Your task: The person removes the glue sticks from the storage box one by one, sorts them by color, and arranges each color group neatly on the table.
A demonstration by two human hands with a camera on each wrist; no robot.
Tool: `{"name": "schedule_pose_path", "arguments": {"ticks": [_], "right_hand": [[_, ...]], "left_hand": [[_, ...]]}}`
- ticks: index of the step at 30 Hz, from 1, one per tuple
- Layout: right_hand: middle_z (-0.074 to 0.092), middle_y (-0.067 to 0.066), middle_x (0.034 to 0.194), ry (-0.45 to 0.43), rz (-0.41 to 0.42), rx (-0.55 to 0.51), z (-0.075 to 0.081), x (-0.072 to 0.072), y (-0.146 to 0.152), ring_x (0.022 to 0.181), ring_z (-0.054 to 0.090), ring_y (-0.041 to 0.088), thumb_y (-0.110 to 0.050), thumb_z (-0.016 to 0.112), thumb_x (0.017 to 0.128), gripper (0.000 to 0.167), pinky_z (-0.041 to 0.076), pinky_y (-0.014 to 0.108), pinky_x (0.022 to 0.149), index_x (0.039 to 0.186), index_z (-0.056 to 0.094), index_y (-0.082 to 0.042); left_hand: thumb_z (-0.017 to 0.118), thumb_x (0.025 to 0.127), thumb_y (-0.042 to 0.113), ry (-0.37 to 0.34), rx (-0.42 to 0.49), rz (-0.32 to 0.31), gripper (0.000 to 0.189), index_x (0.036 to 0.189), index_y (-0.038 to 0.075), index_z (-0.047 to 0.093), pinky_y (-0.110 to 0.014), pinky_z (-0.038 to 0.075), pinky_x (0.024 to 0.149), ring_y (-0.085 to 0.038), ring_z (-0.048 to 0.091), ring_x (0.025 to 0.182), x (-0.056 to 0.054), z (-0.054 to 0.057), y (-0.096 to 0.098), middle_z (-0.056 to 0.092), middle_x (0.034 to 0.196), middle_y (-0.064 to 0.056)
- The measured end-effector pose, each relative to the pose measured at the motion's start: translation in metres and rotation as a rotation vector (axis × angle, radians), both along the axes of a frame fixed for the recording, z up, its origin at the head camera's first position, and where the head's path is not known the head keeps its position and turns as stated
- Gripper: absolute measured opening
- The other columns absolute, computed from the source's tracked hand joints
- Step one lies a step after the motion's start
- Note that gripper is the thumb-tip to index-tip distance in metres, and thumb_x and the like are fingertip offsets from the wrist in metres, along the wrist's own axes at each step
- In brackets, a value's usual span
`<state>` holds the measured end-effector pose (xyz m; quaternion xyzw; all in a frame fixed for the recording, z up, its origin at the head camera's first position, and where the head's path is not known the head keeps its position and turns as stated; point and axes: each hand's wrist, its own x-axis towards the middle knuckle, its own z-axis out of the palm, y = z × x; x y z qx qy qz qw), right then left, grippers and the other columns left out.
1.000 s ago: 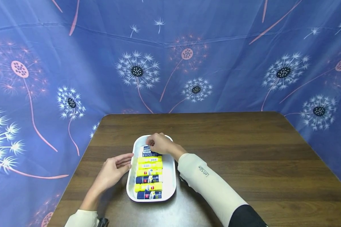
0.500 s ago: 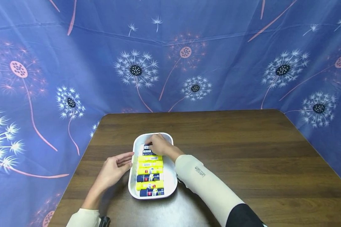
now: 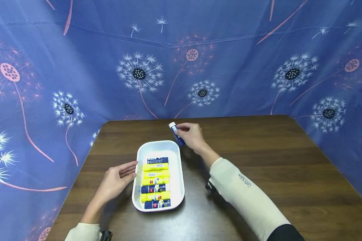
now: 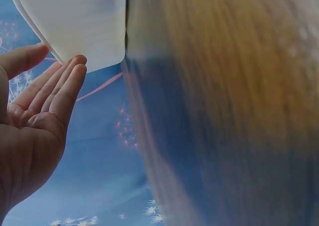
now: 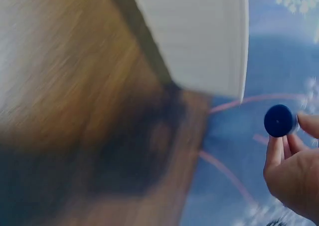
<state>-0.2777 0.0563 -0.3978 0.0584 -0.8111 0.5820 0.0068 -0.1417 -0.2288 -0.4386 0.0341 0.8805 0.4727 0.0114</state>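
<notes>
My right hand (image 3: 194,137) pinches a navy glue stick (image 3: 176,134) with a white end, tilted, beyond the far right corner of a white tray (image 3: 177,187). In the right wrist view the stick's round navy end (image 5: 279,120) faces the camera, between thumb and fingers. Inside the tray lie several glue sticks, yellow ones (image 3: 155,181) and navy ones (image 3: 153,188), side by side in a column. My left hand (image 3: 113,182) is at the tray's left rim with fingers extended; its fingertips (image 4: 79,61) are right at the tray's outer wall in the left wrist view.
The tray stands on a brown wooden table (image 3: 244,160), left of its middle. A blue cloth (image 3: 235,60) with a dandelion print hangs behind the table and along its sides.
My right hand has lifted a navy glue stick from the tray's far end and carried it right and away, past the rim. My left hand stays at the tray's left side.
</notes>
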Motion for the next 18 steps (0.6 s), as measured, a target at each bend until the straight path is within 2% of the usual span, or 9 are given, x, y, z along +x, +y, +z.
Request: {"name": "schedule_pose_path", "arguments": {"ticks": [4, 7, 11, 14, 18], "right_hand": [[0.076, 0.018, 0.112, -0.082, -0.163, -0.073, -0.011, -0.003, 0.025, 0.095, 0.074, 0.023, -0.013, 0.075, 0.093, 0.028, 0.065, 0.029, 0.08, 0.119, 0.076, -0.003], [0.076, 0.019, 0.114, -0.123, -0.228, -0.059, -0.024, -0.003, 0.035, 0.098, 0.075, 0.027, -0.016, 0.076, 0.092, 0.029, 0.065, 0.03, 0.081, 0.119, 0.076, -0.003], [0.078, 0.019, 0.111, -0.132, -0.309, -0.017, -0.044, -0.001, 0.039, 0.111, 0.07, 0.033, -0.015, 0.078, 0.09, 0.029, 0.064, 0.037, 0.089, 0.115, 0.077, -0.001], [0.079, 0.019, 0.106, -0.11, -0.342, 0.051, -0.056, 0.002, 0.037, 0.117, 0.065, 0.035, -0.013, 0.079, 0.088, 0.027, 0.057, 0.042, 0.101, 0.111, 0.077, 0.001], [0.079, 0.019, 0.1, -0.069, -0.333, 0.159, -0.067, 0.004, 0.032, 0.113, 0.067, 0.037, -0.013, 0.077, 0.088, 0.027, 0.045, 0.048, 0.111, 0.109, 0.077, 0.003]], "left_hand": [[0.073, 0.095, 0.008, 0.005, -0.007, -0.024, 0.045, 0.138, 0.001, 0.064, -0.033, 0.062, 0.096, -0.031, 0.071, 0.121, -0.001, 0.0, -0.002, 0.072, 0.129, -0.019], [0.074, 0.094, 0.007, 0.014, -0.007, -0.018, 0.045, 0.138, 0.002, 0.065, -0.034, 0.062, 0.095, -0.031, 0.072, 0.12, -0.002, -0.001, -0.003, 0.073, 0.128, -0.018], [0.073, 0.094, 0.007, 0.015, -0.001, -0.035, 0.046, 0.139, 0.002, 0.064, -0.034, 0.062, 0.096, -0.031, 0.071, 0.121, -0.004, -0.002, -0.001, 0.073, 0.129, -0.018], [0.073, 0.094, 0.007, 0.015, 0.001, -0.044, 0.046, 0.139, 0.002, 0.064, -0.035, 0.061, 0.096, -0.031, 0.071, 0.121, -0.005, -0.003, 0.001, 0.072, 0.13, -0.018], [0.073, 0.094, 0.005, 0.024, -0.01, -0.028, 0.045, 0.138, 0.002, 0.065, -0.036, 0.061, 0.096, -0.031, 0.071, 0.12, -0.005, -0.002, 0.0, 0.073, 0.128, -0.018]]}}
